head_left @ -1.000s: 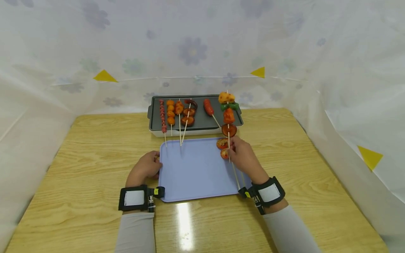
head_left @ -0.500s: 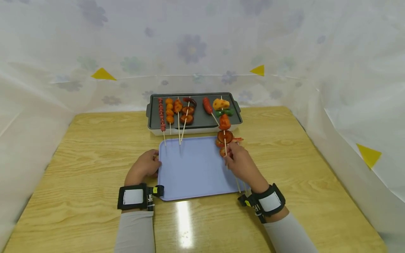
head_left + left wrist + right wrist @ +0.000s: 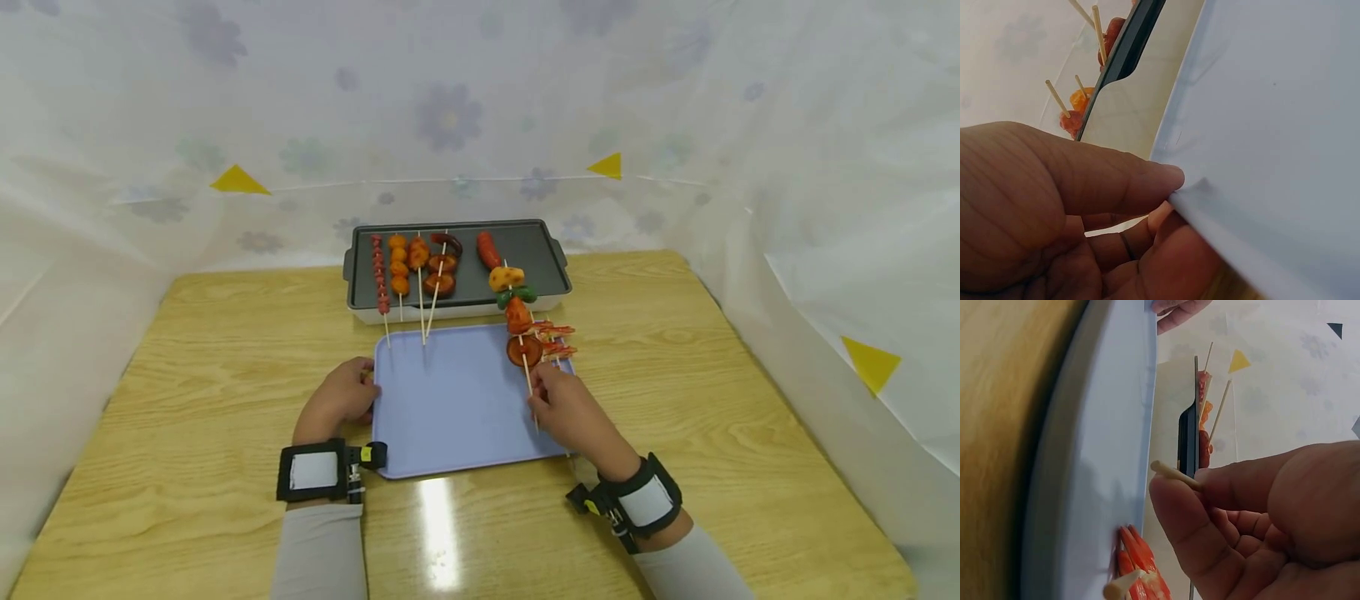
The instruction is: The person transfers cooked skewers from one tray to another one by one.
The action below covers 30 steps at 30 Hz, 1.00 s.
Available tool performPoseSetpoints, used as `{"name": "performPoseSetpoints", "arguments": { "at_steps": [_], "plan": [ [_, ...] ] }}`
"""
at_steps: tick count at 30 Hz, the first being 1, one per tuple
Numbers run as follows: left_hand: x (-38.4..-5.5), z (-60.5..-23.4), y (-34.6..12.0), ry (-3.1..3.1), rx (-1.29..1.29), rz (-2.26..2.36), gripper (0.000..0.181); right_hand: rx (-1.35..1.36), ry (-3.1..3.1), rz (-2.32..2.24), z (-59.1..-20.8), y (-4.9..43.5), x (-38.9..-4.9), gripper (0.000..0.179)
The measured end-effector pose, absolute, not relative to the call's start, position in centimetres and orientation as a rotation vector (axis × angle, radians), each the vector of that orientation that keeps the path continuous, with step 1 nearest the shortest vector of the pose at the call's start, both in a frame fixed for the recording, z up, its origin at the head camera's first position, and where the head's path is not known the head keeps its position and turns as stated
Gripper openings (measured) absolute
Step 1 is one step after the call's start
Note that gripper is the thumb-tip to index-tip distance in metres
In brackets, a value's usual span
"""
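My right hand pinches the stick of a mixed skewer between thumb and fingers. It carries a yellow piece, green pepper, an orange-red chunk and a brown mushroom-like slice. Its food end overlaps the grill's front edge and the tray's far right part. The stick's blunt end shows in the right wrist view. My left hand grips the left edge of the pale blue tray, thumb on top and fingers beneath, as the left wrist view shows. Under the held skewer, red-and-white shrimp-like skewers lie at the tray's right side.
Behind the tray stands a dark grill plate on a white base. On it lie a red sausage skewer, orange balls, thin red pieces and several others, sticks reaching over the tray's far edge. The wooden table meets a draped sheet behind.
My right hand has drawn the mixed skewer from the grill's right end toward me and slightly left, over the tray. The left hand keeps its grip on the tray edge.
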<state>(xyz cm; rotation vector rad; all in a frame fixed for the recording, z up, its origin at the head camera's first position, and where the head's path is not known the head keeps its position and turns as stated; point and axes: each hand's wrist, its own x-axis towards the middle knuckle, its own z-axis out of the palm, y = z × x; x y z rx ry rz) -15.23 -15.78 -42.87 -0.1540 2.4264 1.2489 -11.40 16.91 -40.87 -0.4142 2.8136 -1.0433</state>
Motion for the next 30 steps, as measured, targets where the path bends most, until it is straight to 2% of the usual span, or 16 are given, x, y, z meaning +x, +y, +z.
{"name": "performPoseSetpoints", "arguments": {
  "at_steps": [13, 30],
  "plan": [
    [-15.2, -42.6, -15.9, 2.417, -0.149, 1.246, 0.05, -0.406, 2.741, -0.993, -41.5, 17.0, -9.8, 0.012],
    [-15.2, -42.5, -15.7, 2.42, -0.154, 1.252, 0.049, -0.419, 2.675, -0.945, -42.3, 17.4, -10.1, 0.011]
  ]
}}
